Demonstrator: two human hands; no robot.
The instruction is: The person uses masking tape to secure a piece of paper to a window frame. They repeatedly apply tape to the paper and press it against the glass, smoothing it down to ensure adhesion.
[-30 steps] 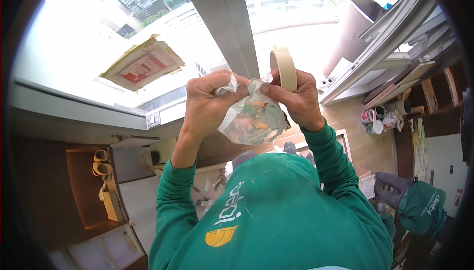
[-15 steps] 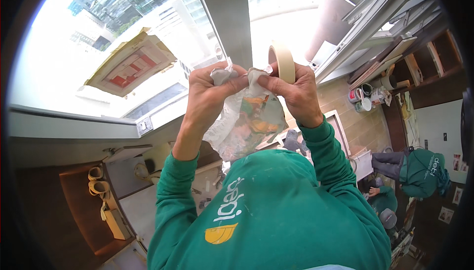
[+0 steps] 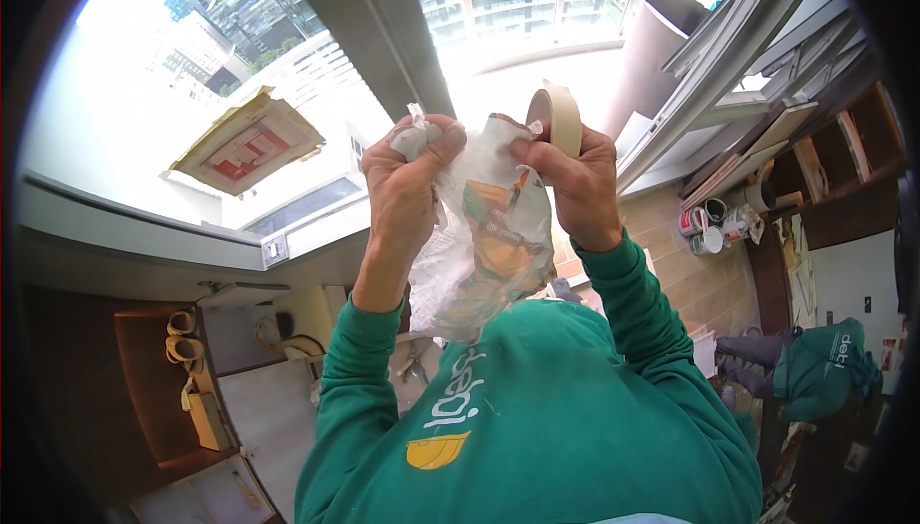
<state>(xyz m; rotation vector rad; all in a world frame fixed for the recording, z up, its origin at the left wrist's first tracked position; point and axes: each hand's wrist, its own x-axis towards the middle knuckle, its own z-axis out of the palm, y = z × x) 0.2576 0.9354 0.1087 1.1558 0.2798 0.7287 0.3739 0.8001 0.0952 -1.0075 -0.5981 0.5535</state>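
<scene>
A crumpled, whitish plastic bag (image 3: 489, 246) with orange and green print hangs in front of my chest. My left hand (image 3: 407, 174) is closed on a bunched part of its upper edge. At the other side, my right hand (image 3: 575, 179) pinches the bag's edge between thumb and fingers. A roll of cream masking tape (image 3: 567, 121) stands up from that same right hand, apparently hooked over its fingers, which are partly hidden. Between the two hands the bag's top edge is spread and sags.
A window frame (image 3: 369, 25) stands ahead, with a taped paper sheet (image 3: 251, 145) on the left pane. At right lie paint cans (image 3: 704, 222), leaning panels (image 3: 728, 169) and a large grey tube (image 3: 656, 59). A co-worker in green (image 3: 824, 366) bends at far right. Shelves (image 3: 163, 380) stand left.
My hands have moved slightly apart, and the bag's top edge is spread wider. More of its orange print faces me. The view has shifted a little.
</scene>
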